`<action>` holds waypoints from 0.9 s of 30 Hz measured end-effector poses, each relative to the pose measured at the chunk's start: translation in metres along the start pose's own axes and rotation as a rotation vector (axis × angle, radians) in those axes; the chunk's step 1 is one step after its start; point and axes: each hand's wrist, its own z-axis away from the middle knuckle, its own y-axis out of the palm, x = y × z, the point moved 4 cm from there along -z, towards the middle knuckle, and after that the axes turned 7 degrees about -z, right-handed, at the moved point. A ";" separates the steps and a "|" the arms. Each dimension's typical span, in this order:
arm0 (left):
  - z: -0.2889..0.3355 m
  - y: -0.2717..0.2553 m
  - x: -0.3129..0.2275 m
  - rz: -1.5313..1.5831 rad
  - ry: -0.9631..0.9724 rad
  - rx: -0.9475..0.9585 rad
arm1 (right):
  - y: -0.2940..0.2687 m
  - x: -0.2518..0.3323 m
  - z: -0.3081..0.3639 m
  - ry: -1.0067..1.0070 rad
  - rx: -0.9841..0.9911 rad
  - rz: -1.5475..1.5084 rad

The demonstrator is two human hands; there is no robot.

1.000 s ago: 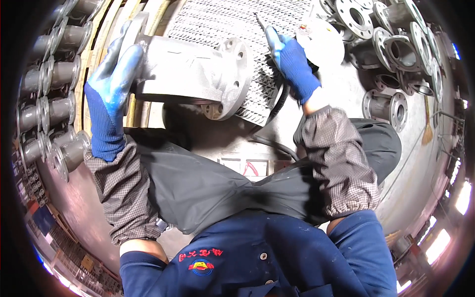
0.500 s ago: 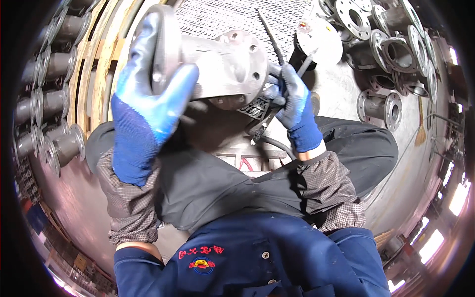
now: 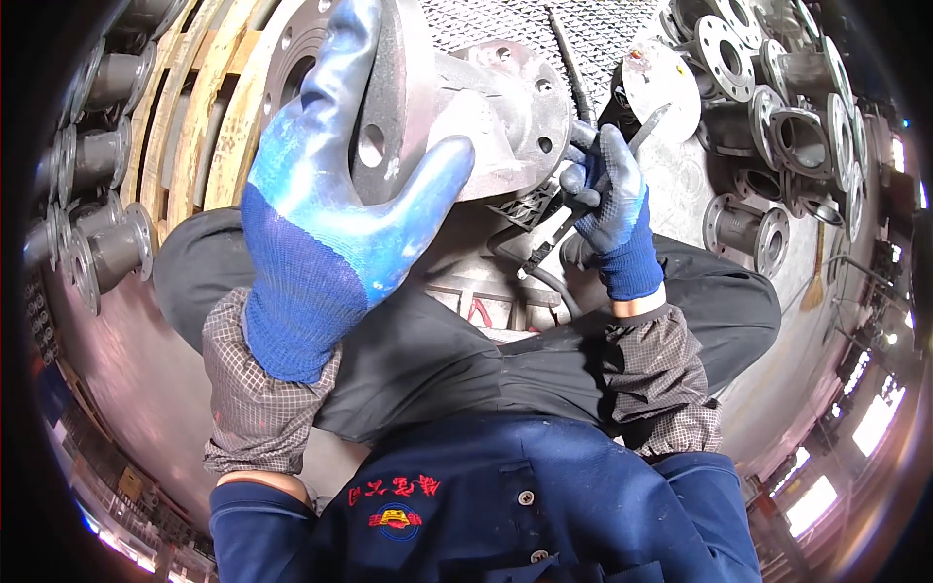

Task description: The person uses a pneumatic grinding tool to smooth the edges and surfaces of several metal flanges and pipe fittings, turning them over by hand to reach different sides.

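Observation:
A grey metal flanged valve body (image 3: 491, 121) lies tilted before me, one wide flange toward the left and a bolt-holed flange toward the right. My left hand (image 3: 335, 185), in a blue coated glove, grips the left flange, fingers over its face and thumb along the inner side. My right hand (image 3: 612, 189), in a matching glove, closes around a slim dark tool (image 3: 649, 126) with a grey rod-like end pointing up and right. It is close beside the right flange. The tool's exact kind is hard to make out.
A metal grating (image 3: 486, 24) lies beyond the valve body, with a dark rod (image 3: 571, 63) across it. A round white-topped container (image 3: 661, 92) stands right of it. Flanged castings (image 3: 812, 126) are piled at right, more (image 3: 107, 253) at left by a wooden pallet (image 3: 199, 117).
The valve body has shifted right and looks larger, turned so that the left flange's opening shows. My left hand moved right with it. My right hand moved slightly right and down, still holding the tool.

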 end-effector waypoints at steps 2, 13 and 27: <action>0.001 0.001 0.004 -0.019 0.014 -0.013 | -0.001 0.002 0.000 0.027 0.023 0.033; 0.001 -0.011 0.011 0.004 0.087 0.026 | 0.000 0.051 0.022 0.043 0.138 0.512; 0.000 -0.006 0.010 0.049 -0.012 0.007 | -0.055 0.046 0.026 0.061 -0.239 0.668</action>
